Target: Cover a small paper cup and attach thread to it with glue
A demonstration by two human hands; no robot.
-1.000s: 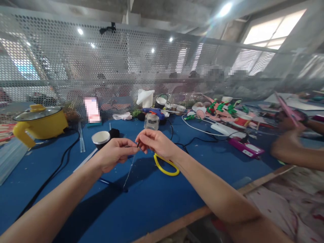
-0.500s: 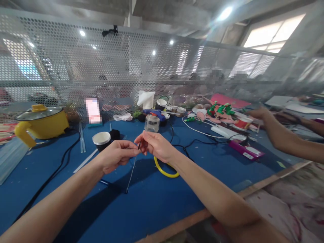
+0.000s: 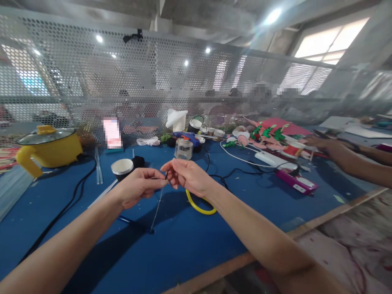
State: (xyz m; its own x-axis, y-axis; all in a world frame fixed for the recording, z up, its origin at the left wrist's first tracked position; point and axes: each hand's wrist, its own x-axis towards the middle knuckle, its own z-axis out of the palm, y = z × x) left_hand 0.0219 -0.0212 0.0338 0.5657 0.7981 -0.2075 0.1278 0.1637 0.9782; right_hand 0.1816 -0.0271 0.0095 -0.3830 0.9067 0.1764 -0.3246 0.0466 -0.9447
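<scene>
My left hand [image 3: 139,185] and my right hand [image 3: 186,175] meet over the blue table, the fingertips of both closed in a pinch. Between them is a small thin black strand [image 3: 166,175]; its exact kind is too small to make out. From the left fingertips a fine, pale wire [image 3: 157,208] slants down to a small dark end at the table. Behind my left hand stand a white-rimmed black cup [image 3: 122,166] and a black yarn-like bundle [image 3: 139,161]. A yellow ring [image 3: 200,209] lies partly hidden beneath my right wrist.
A glass jar [image 3: 183,149] and a blue glue gun [image 3: 183,135] are beyond my hands. At left sits a yellow electric pot [image 3: 52,151]. Cables, a purple box [image 3: 297,182] and craft pieces lie right, near a co-worker's arm [image 3: 352,163]. A perforated screen [image 3: 137,81] stands behind.
My hands keep their pinch and have shifted only slightly left, with the wire's lower end. At the right, the co-worker's arm has moved further right.
</scene>
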